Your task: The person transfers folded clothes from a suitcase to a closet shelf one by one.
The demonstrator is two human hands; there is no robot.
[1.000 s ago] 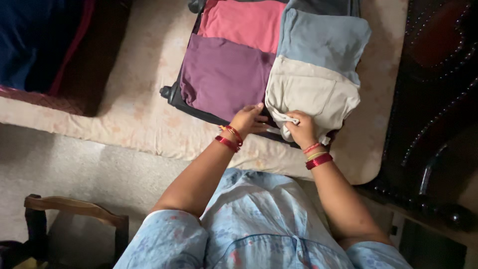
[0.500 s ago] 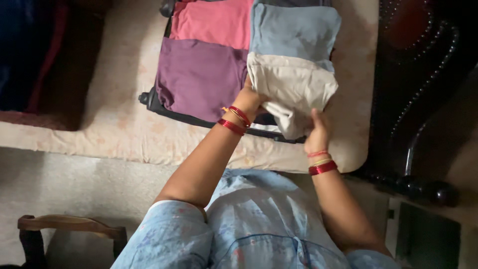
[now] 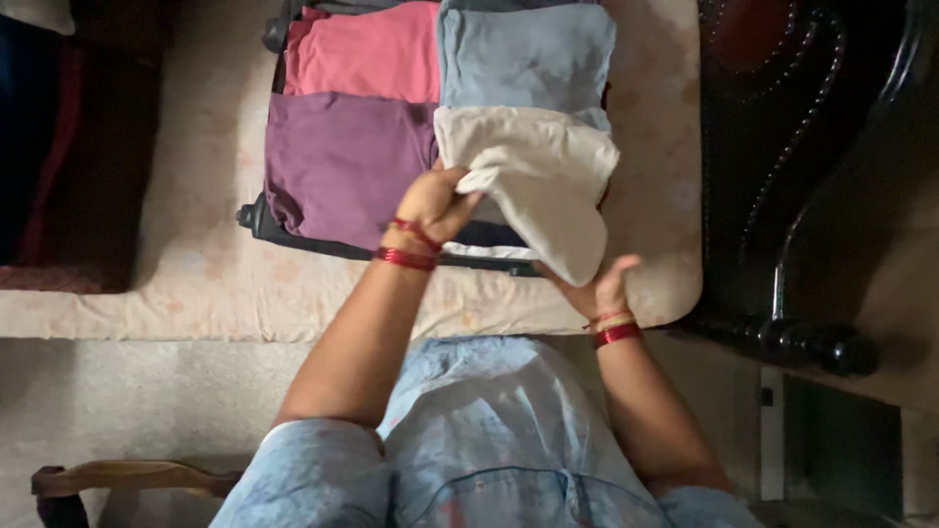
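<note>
This is a bedroom in a home. An open suitcase [image 3: 293, 227] lies on a bed [image 3: 176, 284] covered with a pale, faintly flowered sheet, and folded clothes fill it: a pink piece [image 3: 367, 54], a purple one [image 3: 342, 161], a blue one [image 3: 528, 54] and a cream one [image 3: 538, 176]. Just right of the bed stands dark carved wooden furniture [image 3: 812, 196] with beaded edging, seemingly a bed frame or a chair. Below the bed's edge shows light carpet [image 3: 127, 401], and a wooden chair back [image 3: 127, 479] sits at the bottom left.
</note>
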